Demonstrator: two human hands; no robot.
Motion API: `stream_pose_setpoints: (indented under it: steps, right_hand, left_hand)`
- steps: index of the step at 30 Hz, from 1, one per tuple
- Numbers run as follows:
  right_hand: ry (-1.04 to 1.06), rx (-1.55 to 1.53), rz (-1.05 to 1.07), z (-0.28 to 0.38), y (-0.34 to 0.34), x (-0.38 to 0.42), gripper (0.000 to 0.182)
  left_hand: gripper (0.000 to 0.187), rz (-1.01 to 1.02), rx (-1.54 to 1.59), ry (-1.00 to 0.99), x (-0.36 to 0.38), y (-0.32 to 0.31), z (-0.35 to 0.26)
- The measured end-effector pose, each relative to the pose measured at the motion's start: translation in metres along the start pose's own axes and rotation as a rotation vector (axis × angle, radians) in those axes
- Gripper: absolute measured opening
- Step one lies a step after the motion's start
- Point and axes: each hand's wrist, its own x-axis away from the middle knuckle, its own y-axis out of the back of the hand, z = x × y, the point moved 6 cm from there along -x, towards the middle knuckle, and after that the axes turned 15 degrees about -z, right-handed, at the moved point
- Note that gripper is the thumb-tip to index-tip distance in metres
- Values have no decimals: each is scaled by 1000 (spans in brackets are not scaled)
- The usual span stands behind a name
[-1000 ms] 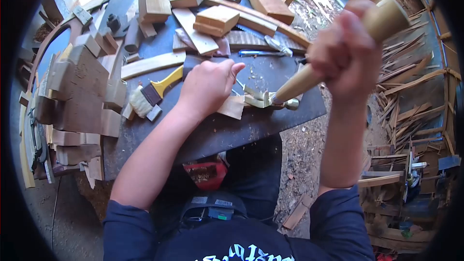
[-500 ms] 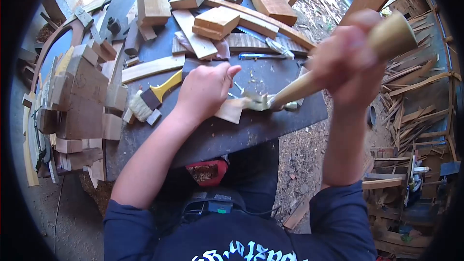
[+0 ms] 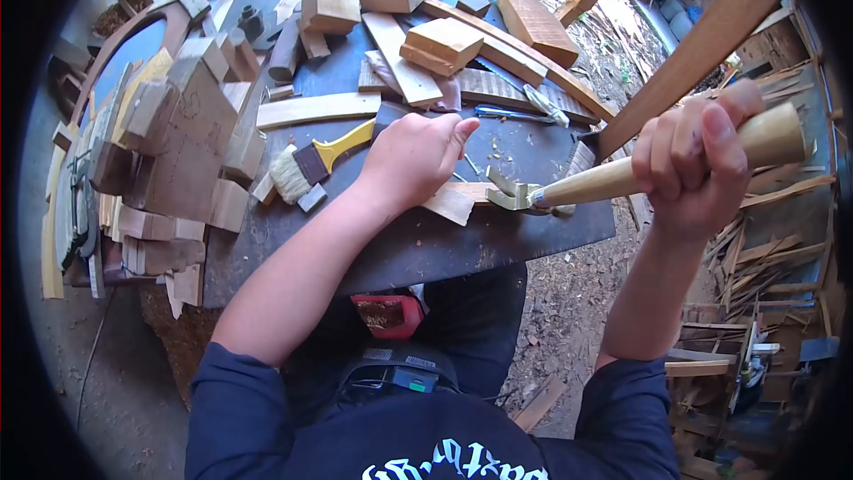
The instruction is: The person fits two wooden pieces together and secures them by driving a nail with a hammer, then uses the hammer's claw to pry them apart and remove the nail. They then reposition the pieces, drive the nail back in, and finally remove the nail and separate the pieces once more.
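My left hand [image 3: 413,158] presses down on a small flat piece of wood [image 3: 455,202] on the dark workbench [image 3: 426,244]. My right hand [image 3: 693,167] grips the pale wooden handle of an adze-like tool [image 3: 613,180]. Its metal head [image 3: 508,195] rests against the right end of the wood piece, just beside my left hand's fingers. The handle runs nearly level, out to the right past the bench edge.
A yellow-handled brush [image 3: 306,169] lies left of my left hand. Wood blocks [image 3: 440,43], curved strips [image 3: 317,109] and stacked offcuts [image 3: 169,151] crowd the bench's far and left parts. A long wooden bar [image 3: 693,58] leans at right. Scrap slats [image 3: 764,240] cover the ground at right.
My right hand has swung down and right, lowering the handle from a steep tilt to nearly level. The tool head stays at the wood piece. My left hand holds its place.
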Motion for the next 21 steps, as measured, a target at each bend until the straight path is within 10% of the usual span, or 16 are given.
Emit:
stream_pose_setpoints:
  steps: [21]
  right_hand:
    - [116,440,213,-47,-77,-15,18]
  left_hand:
    - [47,-190,-21,-77,2,13,-15]
